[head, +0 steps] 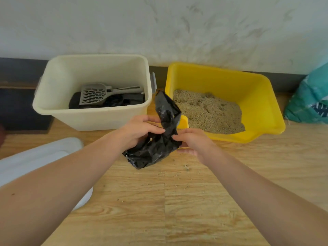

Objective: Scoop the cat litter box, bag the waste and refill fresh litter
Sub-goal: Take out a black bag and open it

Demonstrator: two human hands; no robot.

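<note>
A crumpled black plastic bag [156, 144] hangs between both hands above the wooden floor. My left hand [138, 130] pinches its upper part from the left. From the right, my right hand [193, 141] grips the bag. Behind it stands a yellow litter box [262, 103] with tan litter [207, 110] piled toward its front. A grey slotted scoop [95, 94] lies inside a cream tub [58, 82] at the left, on top of dark bags.
A teal patterned litter sack [310, 100] leans at the far right by the wall. A white lid-like object [35, 157] lies on the floor at the left. A dark mat [19, 107] sits beside the tub. Litter grains dot the wooden floor [177, 201].
</note>
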